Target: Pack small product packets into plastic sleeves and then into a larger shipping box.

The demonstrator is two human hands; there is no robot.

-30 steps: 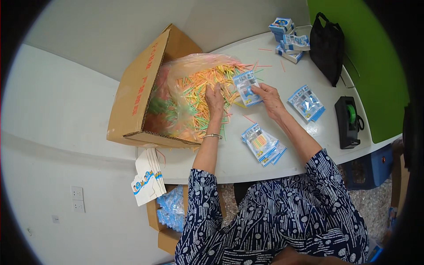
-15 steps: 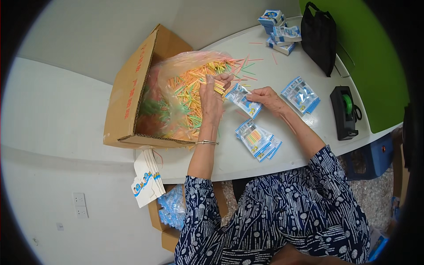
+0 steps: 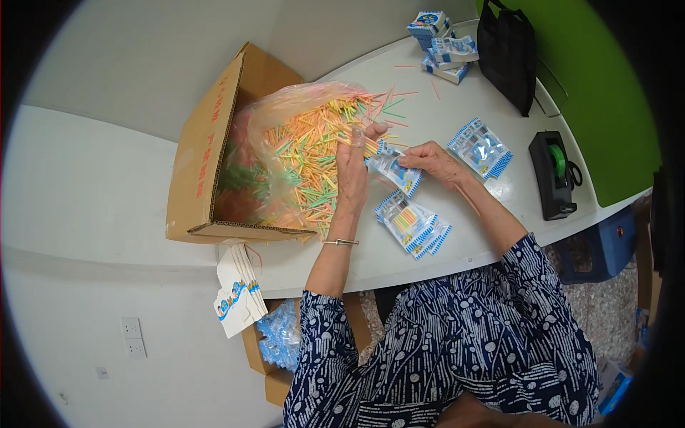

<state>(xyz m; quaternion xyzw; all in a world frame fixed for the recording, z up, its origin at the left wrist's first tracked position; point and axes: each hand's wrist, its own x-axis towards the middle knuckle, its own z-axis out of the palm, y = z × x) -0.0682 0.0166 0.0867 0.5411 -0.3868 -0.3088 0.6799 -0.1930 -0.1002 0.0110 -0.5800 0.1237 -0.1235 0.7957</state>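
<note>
A bundle [image 3: 368, 145] of sticks is gripped in the left hand [image 3: 352, 175], and a blue-and-white packet [image 3: 397, 173] is pinched between thumb and fingers of the right hand [image 3: 432, 164]. The two are brought together over the tabletop [image 3: 407, 93], beside the heap [image 3: 303, 153]; whether any stick tip is inside the packet cannot be told. The sticks are judged light, stiff and brittle, apt to roll apart, so the bundle is best held round its middle, with light pressure and the ends level. The packet is judged thin, soft and slippery, best taken by the edge near its mouth. One bundle is seen, its sticks too closely bunched to be counted; the heap is likewise beyond counting. One packet is held, at least three are stacked in the near pile [image 3: 404, 220], and at least two seem to be overlapped in the right-hand pile [image 3: 480, 148]. One carton [image 3: 207, 143], one clear liner [image 3: 285, 103], one tape dispenser [image 3: 549, 185] and one black bag [image 3: 506, 60] are counted. At least three small boxes [image 3: 428, 25] are stacked at the far edge.
</note>
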